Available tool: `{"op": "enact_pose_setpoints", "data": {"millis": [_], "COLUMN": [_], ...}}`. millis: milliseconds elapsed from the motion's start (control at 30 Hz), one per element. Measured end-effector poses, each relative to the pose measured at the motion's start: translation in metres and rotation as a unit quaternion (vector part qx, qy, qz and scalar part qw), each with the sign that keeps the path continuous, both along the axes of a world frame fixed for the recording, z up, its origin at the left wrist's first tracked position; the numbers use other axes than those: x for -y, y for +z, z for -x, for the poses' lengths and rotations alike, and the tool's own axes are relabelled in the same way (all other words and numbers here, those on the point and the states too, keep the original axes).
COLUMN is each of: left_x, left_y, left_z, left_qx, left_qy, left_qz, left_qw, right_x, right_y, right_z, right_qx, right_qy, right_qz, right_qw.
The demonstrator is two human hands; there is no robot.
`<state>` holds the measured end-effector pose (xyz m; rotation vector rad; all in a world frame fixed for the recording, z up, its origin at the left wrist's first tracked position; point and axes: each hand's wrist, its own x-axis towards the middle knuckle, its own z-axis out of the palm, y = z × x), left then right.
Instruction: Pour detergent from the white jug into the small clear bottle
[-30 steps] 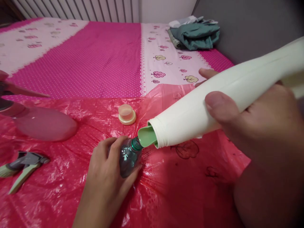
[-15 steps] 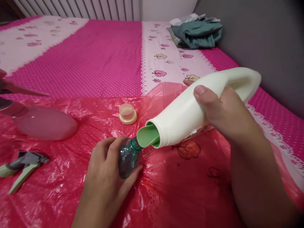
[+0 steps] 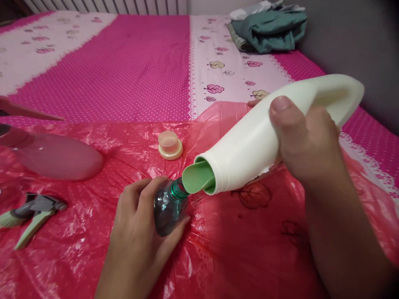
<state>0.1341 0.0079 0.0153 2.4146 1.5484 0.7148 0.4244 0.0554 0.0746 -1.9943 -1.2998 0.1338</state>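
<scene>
L hand (image 3: pixel 139 222) grips btl (image 3: pixel 168 211); R hand (image 3: pixel 307 145) grips tilted jug (image 3: pixel 249 147), spout (image 3: pixel 195 177) at btl mouth; cap (image 3: pixel 170 145) beyond L hand.

A bed cover (image 3: pixel 149 66), banded in dotted magenta and pale tree print, bears a pile of folded cloth (image 3: pixel 271 31) at its far right. A wrinkled, glossy red plastic sheet (image 3: pixel 75 257) overlies the near part. On that plastic lie a pink spray bottle (image 3: pixel 59 158) on its side, a grey-and-green spray head (image 3: pixel 40 207) and a cream cap (image 3: pixel 170 146).
</scene>
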Motion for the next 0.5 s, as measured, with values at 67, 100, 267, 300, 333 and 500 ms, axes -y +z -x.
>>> {"op": "enact_pose_setpoints", "data": {"millis": [67, 100, 267, 300, 333, 500], "left_x": [-0.0003, -0.0006, -0.0023, -0.0024, -0.0024, -0.0018], "left_y": [0.0010, 0.0013, 0.0006, 0.0002, -0.0001, -0.0008], "left_z": [0.0004, 0.0006, 0.0015, 0.0016, 0.0019, 0.0018], "left_qx": [-0.003, -0.006, -0.006, -0.004, -0.001, 0.004], "left_qy": [-0.001, -0.003, -0.008, -0.006, -0.004, -0.002], "left_qz": [0.002, 0.005, 0.005, 0.003, 0.002, -0.001], "left_qw": [1.000, 1.000, 1.000, 1.000, 1.000, 1.000], "right_x": [0.0002, 0.0002, 0.0005, 0.0007, 0.0008, 0.0009], "right_y": [-0.0022, -0.0032, -0.0065, -0.0067, -0.0068, -0.0062], "right_z": [-0.0009, -0.0014, -0.0014, -0.0011, -0.0006, 0.0007], "right_qx": [-0.016, -0.026, -0.041, -0.040, -0.037, -0.024], "right_qy": [-0.011, -0.016, -0.008, -0.009, -0.012, -0.006], "right_qz": [-0.010, -0.012, -0.035, -0.038, -0.040, -0.036], "right_qw": [1.000, 0.999, 0.999, 0.998, 0.998, 0.999]}}
